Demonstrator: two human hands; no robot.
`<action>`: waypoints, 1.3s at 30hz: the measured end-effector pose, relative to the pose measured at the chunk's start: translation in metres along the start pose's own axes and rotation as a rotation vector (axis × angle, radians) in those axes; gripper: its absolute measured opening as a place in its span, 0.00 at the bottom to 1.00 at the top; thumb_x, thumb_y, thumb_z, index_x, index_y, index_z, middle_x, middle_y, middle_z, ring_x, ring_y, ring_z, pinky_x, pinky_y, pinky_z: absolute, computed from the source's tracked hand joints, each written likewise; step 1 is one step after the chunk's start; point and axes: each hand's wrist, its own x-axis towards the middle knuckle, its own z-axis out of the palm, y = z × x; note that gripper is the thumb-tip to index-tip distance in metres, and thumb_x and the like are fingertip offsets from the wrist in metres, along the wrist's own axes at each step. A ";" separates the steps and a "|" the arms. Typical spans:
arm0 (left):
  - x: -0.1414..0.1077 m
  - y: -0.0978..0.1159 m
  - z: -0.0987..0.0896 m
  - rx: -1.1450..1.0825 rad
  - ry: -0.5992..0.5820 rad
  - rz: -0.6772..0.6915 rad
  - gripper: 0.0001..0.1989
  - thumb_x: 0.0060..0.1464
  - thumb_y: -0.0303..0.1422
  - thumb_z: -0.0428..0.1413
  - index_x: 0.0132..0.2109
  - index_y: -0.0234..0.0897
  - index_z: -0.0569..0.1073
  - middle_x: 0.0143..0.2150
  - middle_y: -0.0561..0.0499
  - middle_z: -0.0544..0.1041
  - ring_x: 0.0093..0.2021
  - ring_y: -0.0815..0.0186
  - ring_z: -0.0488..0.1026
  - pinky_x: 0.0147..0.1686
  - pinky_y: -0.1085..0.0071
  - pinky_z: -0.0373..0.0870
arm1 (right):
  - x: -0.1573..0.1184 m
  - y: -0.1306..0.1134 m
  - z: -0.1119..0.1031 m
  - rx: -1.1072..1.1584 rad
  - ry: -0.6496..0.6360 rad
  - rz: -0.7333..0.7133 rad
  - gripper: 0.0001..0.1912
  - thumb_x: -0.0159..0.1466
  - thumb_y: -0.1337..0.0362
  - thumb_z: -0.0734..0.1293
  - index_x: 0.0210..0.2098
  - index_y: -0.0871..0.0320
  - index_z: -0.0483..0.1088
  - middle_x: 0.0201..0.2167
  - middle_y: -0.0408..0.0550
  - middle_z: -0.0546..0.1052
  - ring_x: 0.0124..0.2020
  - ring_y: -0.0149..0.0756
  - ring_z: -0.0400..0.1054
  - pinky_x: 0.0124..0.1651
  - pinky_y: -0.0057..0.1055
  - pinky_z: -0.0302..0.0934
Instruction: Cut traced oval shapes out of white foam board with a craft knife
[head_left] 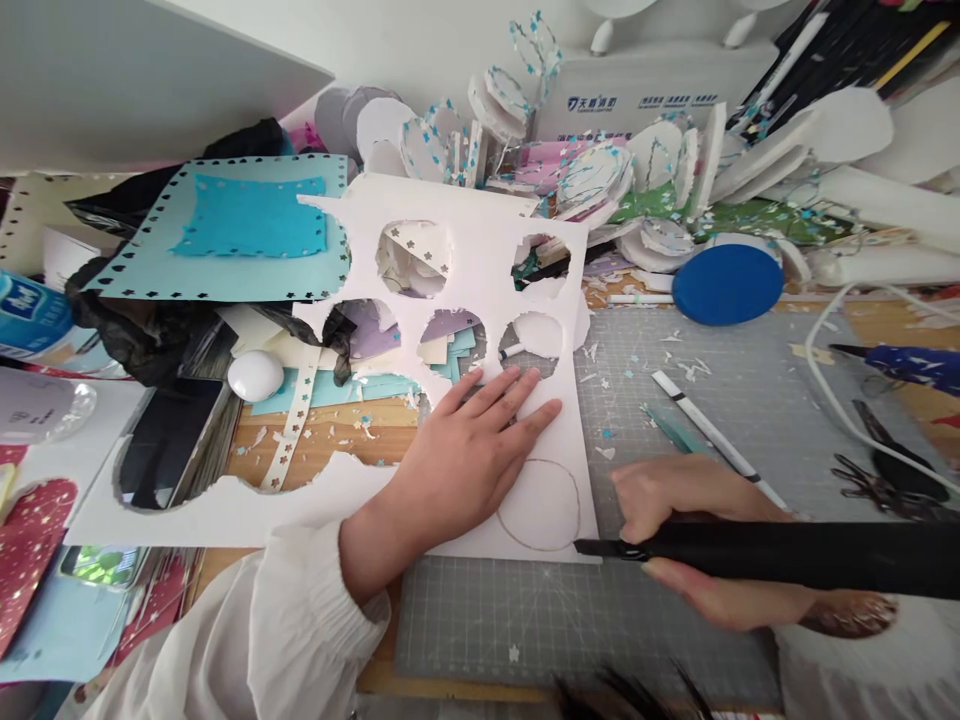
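A white foam board (315,525) with several rough-edged round holes lies partly over the grey cutting mat (480,620). Its lower right corner carries a drawn oval outline (538,505). My left hand (469,460) rests flat on the board just above and left of that outline, fingers stretched out and holding nothing. In my right hand (697,540) is a black utility knife (795,555), gripped between thumb and fingers. Its dark tip meets the board at the outline's lower right edge; how deep it goes I cannot tell.
On the mat lie a white pen (716,435), a blue round lid (727,284) and foam scraps. A white cable (847,375) curves at the right. Decorated foam discs (596,180) crowd the back. At left are teal paper (142,265), a white ball (256,376) and a dark phone (169,440).
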 end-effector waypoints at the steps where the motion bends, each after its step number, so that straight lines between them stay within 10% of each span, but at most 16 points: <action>1: 0.000 0.000 0.000 -0.001 0.001 0.000 0.23 0.69 0.32 0.41 0.68 0.38 0.60 0.71 0.43 0.58 0.70 0.54 0.56 0.67 0.50 0.53 | -0.002 0.000 0.000 0.031 -0.019 0.056 0.06 0.54 0.70 0.64 0.29 0.53 0.62 0.21 0.38 0.67 0.21 0.29 0.60 0.25 0.28 0.53; 12: 0.000 0.001 -0.001 -0.003 0.001 0.004 0.23 0.68 0.32 0.42 0.68 0.38 0.61 0.71 0.42 0.59 0.70 0.54 0.56 0.67 0.50 0.52 | -0.005 0.002 -0.006 0.568 0.221 0.253 0.15 0.64 0.53 0.66 0.34 0.52 0.55 0.24 0.37 0.58 0.24 0.30 0.49 0.26 0.28 0.48; 17: 0.000 0.001 -0.001 -0.002 -0.003 -0.004 0.23 0.68 0.32 0.41 0.68 0.38 0.61 0.71 0.42 0.59 0.70 0.53 0.56 0.67 0.50 0.53 | 0.003 -0.007 -0.002 0.472 0.007 0.383 0.19 0.56 0.66 0.70 0.34 0.51 0.51 0.24 0.34 0.57 0.22 0.27 0.47 0.23 0.25 0.45; 39: 0.002 0.000 0.001 -0.009 0.005 0.001 0.23 0.68 0.32 0.40 0.68 0.37 0.61 0.71 0.41 0.59 0.71 0.53 0.55 0.68 0.50 0.51 | -0.001 0.001 0.005 0.264 0.134 0.449 0.12 0.60 0.69 0.67 0.36 0.51 0.58 0.30 0.38 0.62 0.28 0.28 0.58 0.27 0.23 0.57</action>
